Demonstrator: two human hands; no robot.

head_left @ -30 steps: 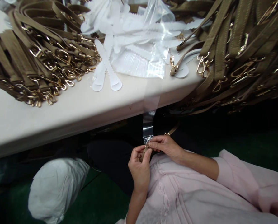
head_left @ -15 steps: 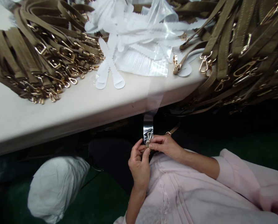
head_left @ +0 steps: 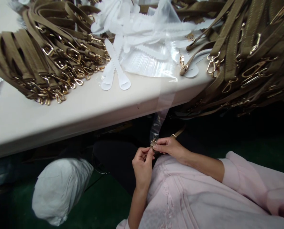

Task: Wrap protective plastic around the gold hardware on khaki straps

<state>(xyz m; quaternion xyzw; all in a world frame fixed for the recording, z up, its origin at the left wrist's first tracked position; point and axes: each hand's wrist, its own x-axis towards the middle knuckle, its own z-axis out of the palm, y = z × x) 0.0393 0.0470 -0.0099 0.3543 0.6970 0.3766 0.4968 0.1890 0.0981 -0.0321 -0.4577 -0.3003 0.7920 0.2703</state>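
Note:
My right hand pinches the end of a brown strap by its small gold clasp, between thumb and bent fingers. Thumb and fingers of my left hand are closed just below the clasp and touch the same strap end, most of which the hands cover. A narrow clear plastic sleeve hangs from the table edge down to the clasp; whether the clasp is inside its mouth I cannot tell. Past my right hand, a gold buckle on a brown strap piece sticks out.
On the white table lie a bundle of brown straps with gold clasps, white notched plastic strips and clear sleeves. More straps hang over the right edge. A white cloth-covered round thing stands lower left.
My left fingers have drawn closer together in a pinch. The clear sleeve now slants and its lower end looks pulled up a little from my hands. The view has shifted slightly.

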